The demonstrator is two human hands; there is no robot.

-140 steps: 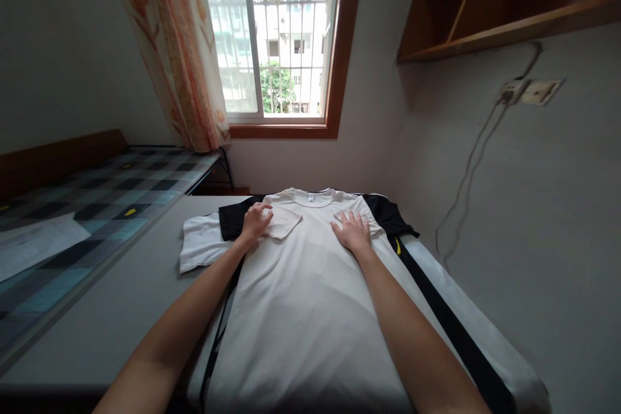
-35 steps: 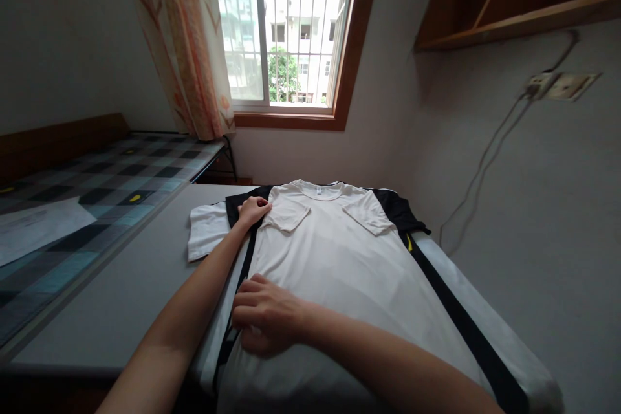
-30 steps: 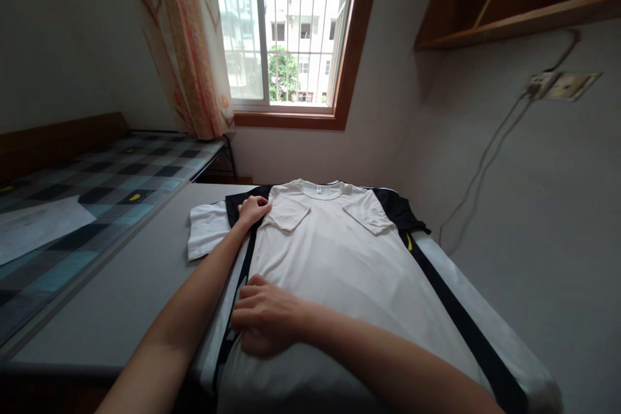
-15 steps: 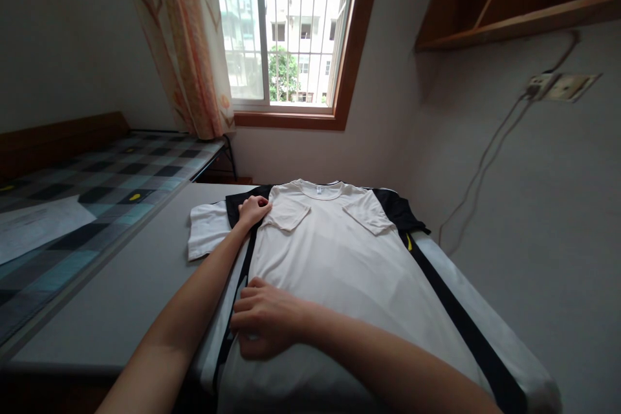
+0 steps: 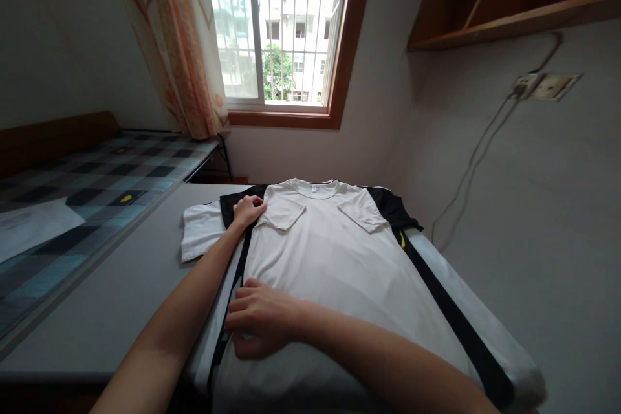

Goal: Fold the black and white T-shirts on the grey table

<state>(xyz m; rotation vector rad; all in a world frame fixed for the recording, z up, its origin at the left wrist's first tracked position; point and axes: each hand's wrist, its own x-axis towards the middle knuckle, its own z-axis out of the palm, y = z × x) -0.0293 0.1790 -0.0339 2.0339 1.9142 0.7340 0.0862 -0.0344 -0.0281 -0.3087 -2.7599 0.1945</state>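
Observation:
A cream T-shirt (image 5: pixel 330 259) lies spread on top of a black shirt (image 5: pixel 391 207) and a white garment (image 5: pixel 200 229), its short sleeves folded inward over the chest. My left hand (image 5: pixel 249 210) pinches the cream shirt's edge near the left shoulder. Lower down, my right hand (image 5: pixel 262 318) is closed on the same shirt's left side edge, its forearm crossing over the fabric. The fingertips of my right hand are partly hidden.
The layered clothes lie on a grey table (image 5: pixel 121 291). A checkered bed (image 5: pixel 145 168) with a paper sheet (image 5: pixel 39 226) is at the left. Behind are a curtain (image 5: pixel 182 45) and a window (image 5: pixel 291 32). A shelf (image 5: pixel 514 19) and a cable (image 5: pixel 468 168) are on the right.
The whole view has shifted slightly, with things appearing a little further left. Both hands keep their places and holds on the cream shirt.

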